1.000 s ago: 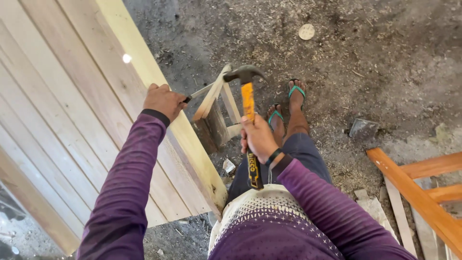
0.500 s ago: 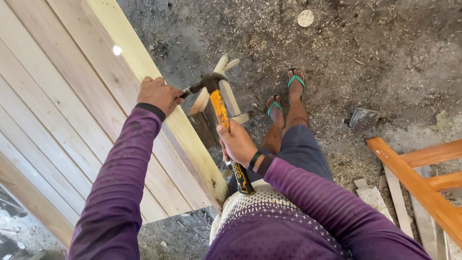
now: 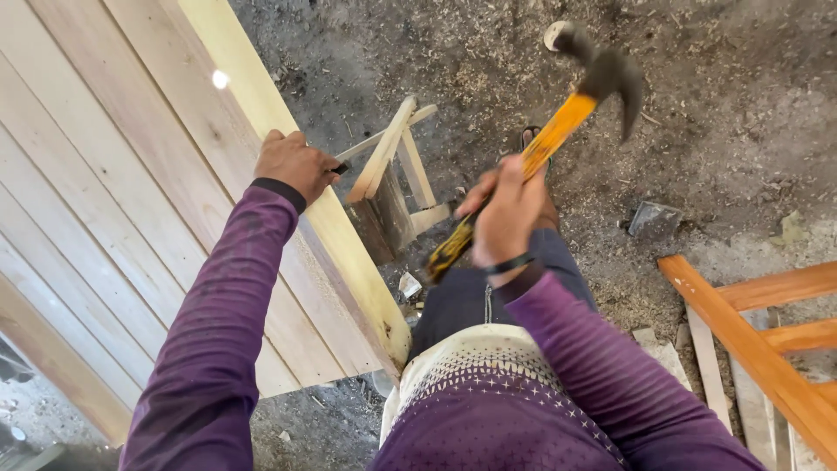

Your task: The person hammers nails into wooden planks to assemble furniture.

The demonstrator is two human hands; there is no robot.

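Note:
My left hand rests on the edge of a pale plank panel and pinches a short dark metal pin against that edge. In my right hand is a claw hammer with a yellow and black handle. Its dark head is blurred and lifted up and to the right, well away from the pin. Both sleeves are purple. A small rough wooden trestle stands on the ground just beyond the panel edge, between my two hands.
Dirt ground with sawdust lies all around. An orange wooden frame lies at the lower right. A grey stone sits right of my leg. A pale round disc shows behind the hammer head.
The hammer head was down at the pin by my left hand; it has now swung up and to the right. My left hand stays on the panel edge.

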